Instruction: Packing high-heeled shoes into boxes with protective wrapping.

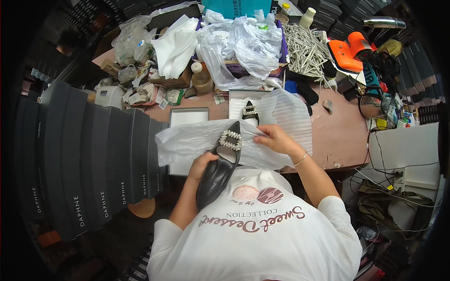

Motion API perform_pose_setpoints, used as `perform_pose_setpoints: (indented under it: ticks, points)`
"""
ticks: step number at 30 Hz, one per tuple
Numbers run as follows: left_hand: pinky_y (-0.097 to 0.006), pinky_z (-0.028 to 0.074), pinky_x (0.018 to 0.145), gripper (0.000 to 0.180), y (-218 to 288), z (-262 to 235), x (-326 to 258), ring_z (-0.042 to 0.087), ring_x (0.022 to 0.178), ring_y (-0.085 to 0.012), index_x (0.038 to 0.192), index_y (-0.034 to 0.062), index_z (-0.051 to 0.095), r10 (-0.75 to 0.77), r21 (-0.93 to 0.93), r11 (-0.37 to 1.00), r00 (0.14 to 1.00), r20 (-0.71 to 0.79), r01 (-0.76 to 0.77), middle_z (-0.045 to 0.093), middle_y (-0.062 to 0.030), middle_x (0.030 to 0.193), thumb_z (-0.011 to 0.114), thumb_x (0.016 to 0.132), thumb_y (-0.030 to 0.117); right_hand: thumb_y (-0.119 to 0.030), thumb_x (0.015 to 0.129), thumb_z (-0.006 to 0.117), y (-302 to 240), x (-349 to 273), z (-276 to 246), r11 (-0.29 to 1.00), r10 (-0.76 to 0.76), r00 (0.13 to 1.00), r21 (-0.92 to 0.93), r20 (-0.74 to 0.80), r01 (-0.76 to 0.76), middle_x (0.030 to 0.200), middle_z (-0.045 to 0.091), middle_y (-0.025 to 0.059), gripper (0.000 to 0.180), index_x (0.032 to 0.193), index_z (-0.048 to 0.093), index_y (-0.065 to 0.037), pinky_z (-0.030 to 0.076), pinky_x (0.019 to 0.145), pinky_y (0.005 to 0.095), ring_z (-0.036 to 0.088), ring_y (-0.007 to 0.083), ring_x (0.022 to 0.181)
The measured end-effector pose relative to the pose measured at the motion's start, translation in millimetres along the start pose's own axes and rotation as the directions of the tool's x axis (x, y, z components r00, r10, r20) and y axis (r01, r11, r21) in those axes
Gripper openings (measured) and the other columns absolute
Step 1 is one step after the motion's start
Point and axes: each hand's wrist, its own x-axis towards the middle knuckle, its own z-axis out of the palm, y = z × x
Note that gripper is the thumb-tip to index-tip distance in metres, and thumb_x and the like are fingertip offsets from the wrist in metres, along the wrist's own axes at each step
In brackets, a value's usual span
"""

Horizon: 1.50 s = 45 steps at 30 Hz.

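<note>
My left hand (200,166) grips a black pointed shoe (216,174) with a sparkling square buckle (230,139) by its side, toe pointing away from me. My right hand (274,139) pinches a thin clear plastic bag (187,140) that lies under and around the shoe's toe. A second black shoe with a matching buckle (250,112) rests in an open white shoe box (239,100) lined with white foam sheet (288,119), just beyond my right hand.
A tall stack of black shoe boxes (89,164) stands at my left. A white box lid (188,117) lies on the brown table (335,136). Crumpled plastic bags (243,47), white sticks (304,49), an orange tool (349,51), and bottles crowd the far side.
</note>
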Motion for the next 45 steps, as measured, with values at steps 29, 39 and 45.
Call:
perform_pose_setpoints:
  ticks: [29, 39, 45]
  points:
    - [-0.033, 0.033, 0.106, 0.073, 5, 18, -10, 0.042, 0.127, -0.0192, 0.143, -0.0029, 0.023, 0.252, 0.028, 0.961, 0.911, 0.327, -0.276, 0.039, -0.0139, 0.140, 0.056, 0.086, 0.029, -0.018, 0.071, 0.058, -83, -22, 58, 0.370, -0.583, 0.721, -0.668, 0.375, 0.646, 0.075, 0.049, 0.0016, 0.008, 0.068, 0.059, -0.011, 0.034, 0.073, 0.0325, 0.048, 0.0186, 0.080]
    - [-0.029, 0.038, 0.101, 0.063, 1, 32, -3, 0.047, 0.121, -0.0162, 0.143, 0.0006, 0.027, 0.154, 0.038, 0.981, 0.878, 0.452, -0.191, 0.045, -0.0105, 0.135, 0.052, 0.089, 0.022, -0.018, 0.071, 0.061, -90, -47, 43, 0.489, -0.588, 0.765, -0.636, 0.265, 0.596, 0.076, 0.054, 0.0020, 0.009, 0.067, 0.059, -0.010, 0.036, 0.072, 0.0323, 0.052, 0.0198, 0.081]
    - [-0.028, 0.046, 0.094, 0.056, 0, 45, -7, 0.056, 0.111, -0.0177, 0.142, 0.0026, 0.031, 0.051, -0.116, 0.993, 0.896, 0.441, 0.000, 0.051, -0.0131, 0.129, 0.051, 0.090, 0.008, -0.015, 0.075, 0.059, -77, -59, 56, 0.499, -0.569, 0.719, -0.527, 0.399, 0.688, 0.073, 0.058, 0.0077, 0.012, 0.081, 0.054, -0.006, 0.042, 0.070, 0.0332, 0.058, 0.0234, 0.073]
